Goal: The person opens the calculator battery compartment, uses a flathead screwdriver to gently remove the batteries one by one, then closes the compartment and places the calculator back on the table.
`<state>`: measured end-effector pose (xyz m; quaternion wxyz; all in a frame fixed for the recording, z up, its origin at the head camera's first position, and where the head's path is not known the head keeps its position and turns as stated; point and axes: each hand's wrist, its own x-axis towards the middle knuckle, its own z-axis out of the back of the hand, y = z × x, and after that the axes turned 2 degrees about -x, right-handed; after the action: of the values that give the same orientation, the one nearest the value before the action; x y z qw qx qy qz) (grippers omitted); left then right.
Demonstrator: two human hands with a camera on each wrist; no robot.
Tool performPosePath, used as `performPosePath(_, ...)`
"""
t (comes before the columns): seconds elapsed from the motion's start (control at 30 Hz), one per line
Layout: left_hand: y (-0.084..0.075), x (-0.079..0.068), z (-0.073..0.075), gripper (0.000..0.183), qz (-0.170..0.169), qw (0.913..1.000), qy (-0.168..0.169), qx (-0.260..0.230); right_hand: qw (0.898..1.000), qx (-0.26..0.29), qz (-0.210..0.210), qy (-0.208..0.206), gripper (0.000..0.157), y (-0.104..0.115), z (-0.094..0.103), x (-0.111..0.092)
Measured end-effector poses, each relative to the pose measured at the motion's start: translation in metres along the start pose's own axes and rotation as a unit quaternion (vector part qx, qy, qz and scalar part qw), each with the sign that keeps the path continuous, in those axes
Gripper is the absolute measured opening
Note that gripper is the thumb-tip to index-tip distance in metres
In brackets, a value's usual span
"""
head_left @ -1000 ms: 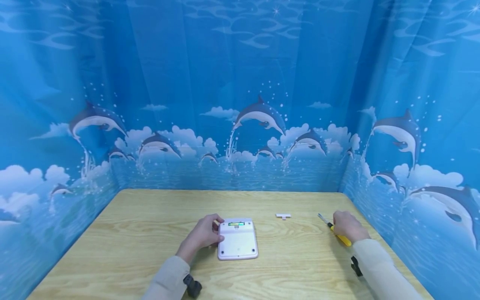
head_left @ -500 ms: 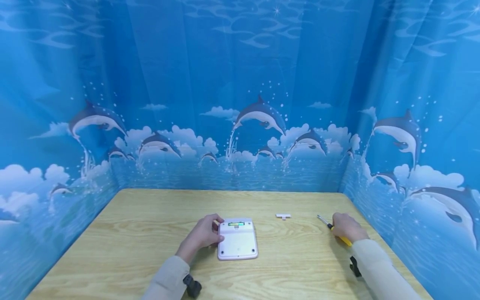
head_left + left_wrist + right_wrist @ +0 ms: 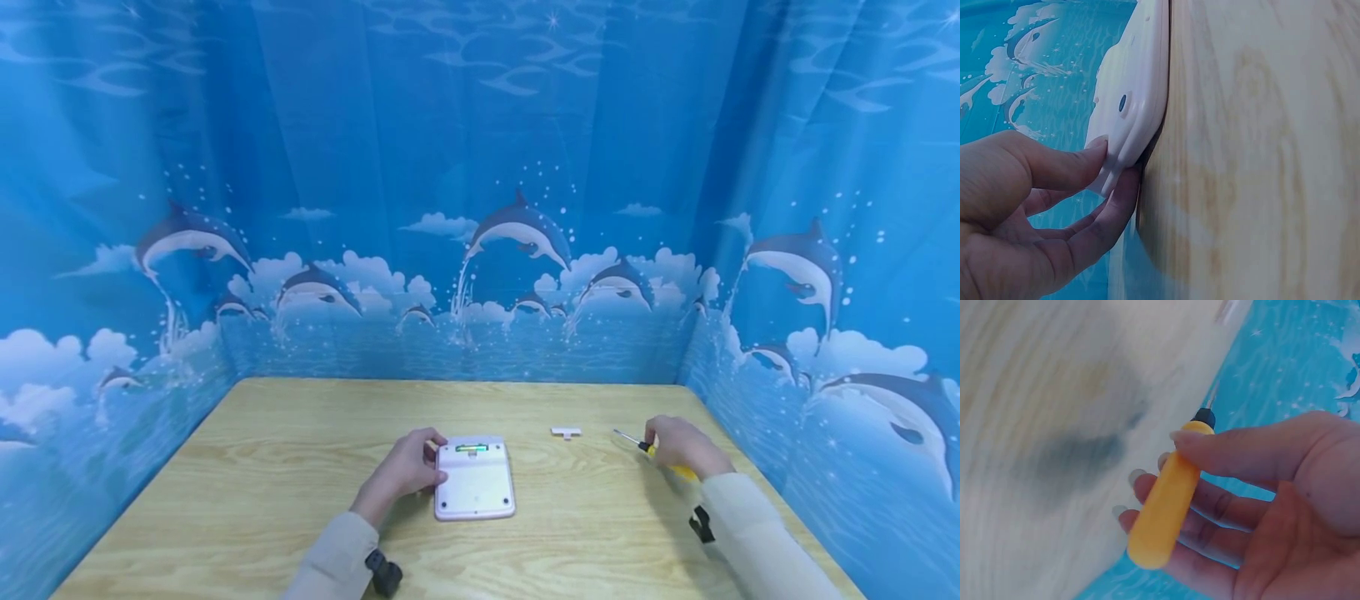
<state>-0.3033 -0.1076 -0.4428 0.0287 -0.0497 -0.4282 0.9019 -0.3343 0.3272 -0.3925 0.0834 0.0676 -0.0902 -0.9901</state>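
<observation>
Now the right hand (image 3: 686,447), at the right of the head view, has shifted leftward with the yellow-handled screwdriver (image 3: 683,472), so its metal tip points toward the middle of the frame. That suggests the tool is properly in hand and nearer the work, though well apart from it. Its grip is closed about the handle: the right wrist view shows the thumb on one side, fingers on the other. The other hand's job seems to be steadying.

Lower centre in the head view, the white device (image 3: 476,490) lies on the wooden surface (image 3: 585,525), its recess holding a green battery (image 3: 472,448). The left hand (image 3: 408,467) pinches its left edge, thumb on the upward face, the grip only as wide as the device's edge.

Compared with half a second ago, the screwdriver's tip sits further left, nearer the small white piece (image 3: 566,432) but not touching it. That piece, the device and the left hand look unmoved.
</observation>
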Motion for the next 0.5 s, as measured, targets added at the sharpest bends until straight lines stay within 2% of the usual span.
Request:
performPosePath(0.17, -0.001, -0.001, 0.001, 0.045, -0.003, 1.0000, -0.002, 0.002, 1.000, 0.006, 0.015, 0.013, 0.029, 0.017, 0.008, -0.001)
performPosePath(0.37, -0.001, -0.001, 0.001, 0.045, -0.009, 0.9999, 0.000, 0.005, 0.999, -0.017, 0.051, -0.010, 0.031, 0.032, 0.009, 0.001)
performPosePath(0.5, 0.000, 0.000, 0.000, 0.045, -0.008, 1.0000, -0.003, 0.004, 0.997, -0.007, 0.078, -0.020, 0.027, 0.040, 0.009, 0.004)
